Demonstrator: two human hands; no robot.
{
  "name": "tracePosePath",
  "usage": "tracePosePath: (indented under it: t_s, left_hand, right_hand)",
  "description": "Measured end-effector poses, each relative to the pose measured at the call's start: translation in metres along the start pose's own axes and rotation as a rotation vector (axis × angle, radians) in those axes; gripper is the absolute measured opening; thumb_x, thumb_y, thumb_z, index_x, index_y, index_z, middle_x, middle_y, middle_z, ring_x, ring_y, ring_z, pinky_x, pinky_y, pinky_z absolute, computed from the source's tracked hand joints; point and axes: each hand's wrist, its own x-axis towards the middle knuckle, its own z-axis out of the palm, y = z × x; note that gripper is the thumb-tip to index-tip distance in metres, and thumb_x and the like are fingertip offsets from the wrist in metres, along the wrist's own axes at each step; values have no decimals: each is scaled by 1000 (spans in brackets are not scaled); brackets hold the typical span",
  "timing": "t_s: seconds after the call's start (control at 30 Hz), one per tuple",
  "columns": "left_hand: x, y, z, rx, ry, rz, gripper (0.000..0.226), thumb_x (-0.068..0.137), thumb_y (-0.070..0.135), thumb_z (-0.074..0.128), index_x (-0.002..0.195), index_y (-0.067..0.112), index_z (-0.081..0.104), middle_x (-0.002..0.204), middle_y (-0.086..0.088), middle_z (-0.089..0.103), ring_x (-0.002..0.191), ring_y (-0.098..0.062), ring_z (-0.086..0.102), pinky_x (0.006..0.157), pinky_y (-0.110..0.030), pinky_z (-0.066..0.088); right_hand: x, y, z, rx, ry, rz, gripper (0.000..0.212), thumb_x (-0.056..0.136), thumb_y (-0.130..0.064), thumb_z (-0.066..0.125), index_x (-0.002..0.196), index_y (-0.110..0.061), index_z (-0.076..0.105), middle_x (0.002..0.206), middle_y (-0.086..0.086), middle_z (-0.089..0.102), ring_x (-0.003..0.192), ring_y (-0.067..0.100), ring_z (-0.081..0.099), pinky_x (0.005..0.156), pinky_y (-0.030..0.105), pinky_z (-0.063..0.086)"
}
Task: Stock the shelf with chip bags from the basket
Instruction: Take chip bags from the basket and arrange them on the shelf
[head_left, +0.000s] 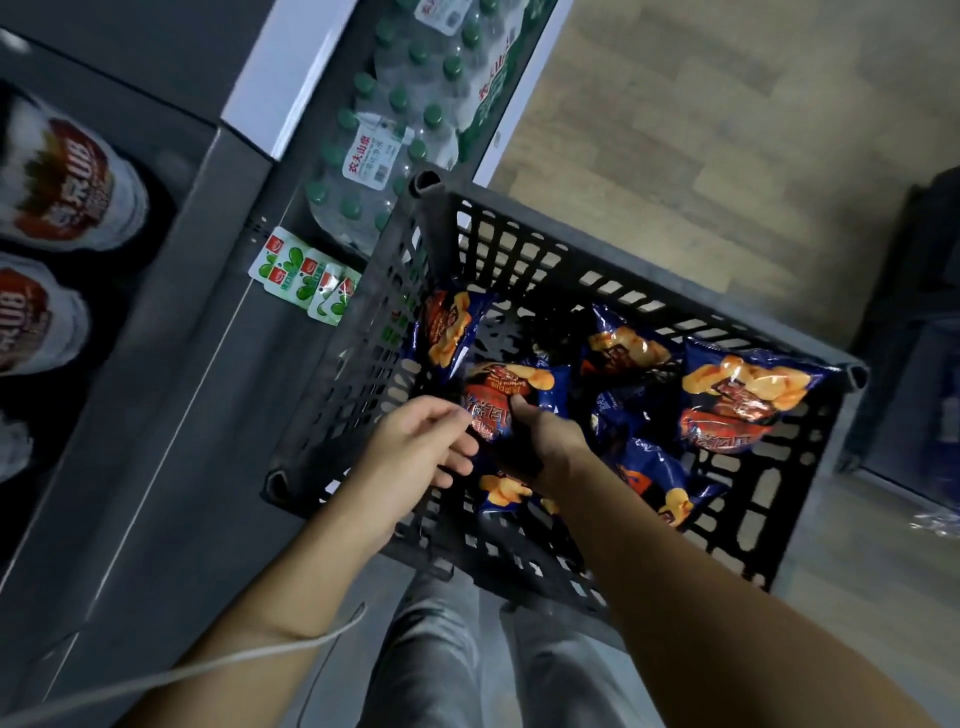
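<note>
A black slatted plastic basket (524, 244) stands on the floor in front of me and holds several blue chip bags. My right hand (540, 441) grips the middle chip bag (511, 382), thumb on its printed face. My left hand (421, 441) reaches in from the left, and its fingertips touch the same bag's left edge. Another bag (449, 325) leans at the basket's far left and a large one (743, 395) lies at the right. The grey shelf (171, 364) runs along the left.
Packs of green-capped water bottles (395, 119) sit on the low shelf behind the basket. Small green-and-white packets (306, 280) lie by the shelf edge. White-and-red bags (62, 176) fill the shelf at the far left. A wooden floor (727, 130) spreads to the right.
</note>
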Motion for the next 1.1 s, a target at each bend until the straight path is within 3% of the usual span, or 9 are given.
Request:
tracePosePath:
  t_s: [0.13, 0.23, 0.43, 0.6, 0.7, 0.77, 0.83, 0.93, 1.1]
  left_hand:
    - [-20, 17, 2, -19, 62, 70, 11, 99, 18, 58, 100, 12, 68, 80, -2, 70, 69, -13, 64, 57, -23, 48]
    - [-42, 34, 4, -32, 133, 155, 9, 96, 18, 61, 99, 13, 67, 84, -2, 67, 71, -11, 60, 59, -23, 47]
    - [-99, 81, 8, -62, 317, 317, 37, 86, 37, 72, 113, 15, 62, 106, -3, 67, 95, -14, 65, 74, -26, 49]
    - [-160, 119, 5, -126, 388, 451, 44, 83, 38, 74, 117, 13, 61, 109, -1, 68, 95, -7, 65, 70, -17, 48]
    - [-207, 140, 1, -160, 346, 557, 46, 78, 42, 73, 115, 15, 64, 105, 0, 74, 93, -9, 70, 72, -17, 51]
    - [-241, 151, -5, -194, 318, 630, 32, 82, 37, 69, 108, 19, 67, 98, 3, 77, 87, -10, 74, 66, -17, 54]
    - [-271, 158, -13, -225, 341, 685, 29, 83, 35, 68, 108, 20, 67, 98, 4, 77, 88, -15, 74, 70, -25, 58]
    - [-316, 166, -31, -279, 433, 751, 46, 75, 44, 73, 113, 17, 66, 103, -1, 76, 94, -20, 74, 86, -43, 58]
    - [-384, 170, -71, -391, 580, 856, 52, 76, 39, 80, 117, 12, 64, 107, -4, 76, 96, -22, 74, 90, -45, 57]
  right_hand:
    - [-57, -18, -16, -1, -97, -147, 47, 93, -35, 72, 126, -5, 60, 111, 17, 74, 76, 26, 75, 61, 35, 61]
    - [-102, -33, -21, 52, -189, -268, 50, 93, -33, 71, 134, -7, 56, 116, 13, 74, 84, 24, 77, 58, 32, 60]
    - [-199, -66, -24, 30, -409, -530, 33, 95, -22, 68, 126, -11, 63, 112, 14, 76, 101, 34, 74, 90, 47, 60]
    - [-272, -83, -29, -68, -532, -761, 36, 94, -24, 70, 128, -15, 63, 116, 13, 74, 106, 35, 72, 97, 53, 55]
    - [-320, -89, -27, -135, -627, -849, 35, 95, -24, 68, 127, -12, 63, 116, 14, 75, 105, 35, 72, 91, 46, 58]
    - [-354, -90, -22, -168, -714, -896, 37, 93, -24, 68, 127, -11, 62, 115, 14, 75, 104, 33, 73, 88, 41, 58]
    - [-384, -90, -13, -189, -777, -941, 38, 92, -24, 70, 127, -10, 63, 116, 14, 75, 105, 34, 72, 92, 45, 57]
    - [-434, -88, 6, -247, -861, -1010, 38, 90, -26, 71, 124, -11, 65, 114, 14, 75, 105, 34, 73, 96, 47, 56]
    - [-508, -72, 48, -343, -1014, -1070, 40, 89, -28, 73, 123, -8, 67, 112, 16, 76, 104, 36, 73, 94, 44, 57]
